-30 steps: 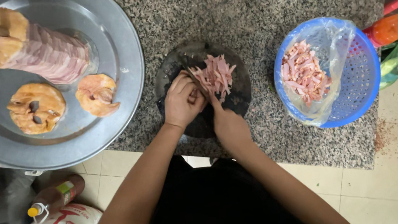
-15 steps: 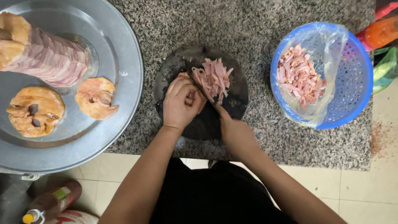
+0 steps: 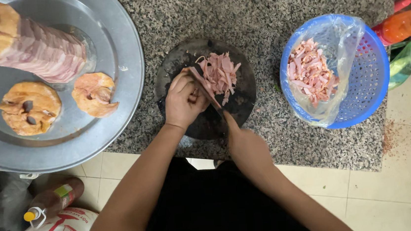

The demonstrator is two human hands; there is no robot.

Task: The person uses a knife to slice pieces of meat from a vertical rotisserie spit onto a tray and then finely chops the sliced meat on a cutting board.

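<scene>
- The left hand (image 3: pixel 183 102) presses down on a slab of pink meat (image 3: pixel 201 81) on the round dark cutting board (image 3: pixel 244 102), fingers curled
- The right hand (image 3: pixel 245 144) is clamped on a knife (image 3: pixel 209 93), its blade against the slab beside the left fingers
- Cut meat strips (image 3: pixel 221 72) lie piled on the board just beyond the blade
- A blue basket (image 3: pixel 367 91) lined with a plastic bag holds more strips, right on the granite bench (image 3: pixel 256 12)
- A metal tray (image 3: pixel 120 48) on the left carries a meat roll and two slices

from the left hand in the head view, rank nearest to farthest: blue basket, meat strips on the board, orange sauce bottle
1. meat strips: beside the left hand, on the round board.
2. blue basket: off to the right on the counter.
3. orange sauce bottle: past the basket, at the far right edge.
</scene>
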